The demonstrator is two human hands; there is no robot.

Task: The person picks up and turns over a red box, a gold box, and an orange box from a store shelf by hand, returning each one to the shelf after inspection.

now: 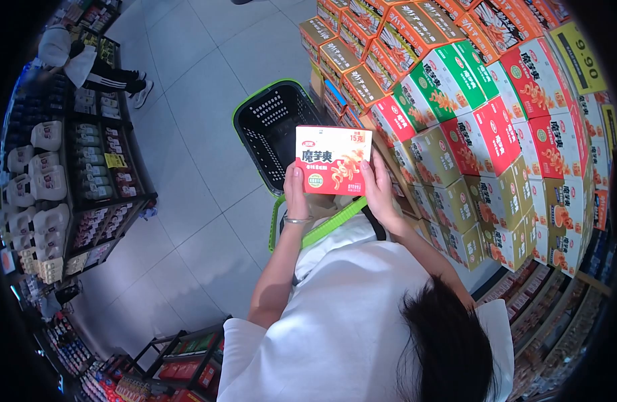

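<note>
A red and white snack box with Chinese lettering is held up in front of me, its printed front in view. My left hand grips its left edge, thumb on the front. On the other side, my right hand clasps the right edge, so both hands are closed on the same box. Beyond it is a black shopping basket with a green rim, partly hidden by the box. The basket's green handle crosses below my hands, near my waist.
At the right rises a stacked display of snack boxes in orange, green, red and gold, with a yellow price sign. Shelves with egg cartons stand at the left. Another person is at the upper left. Tiled floor lies between.
</note>
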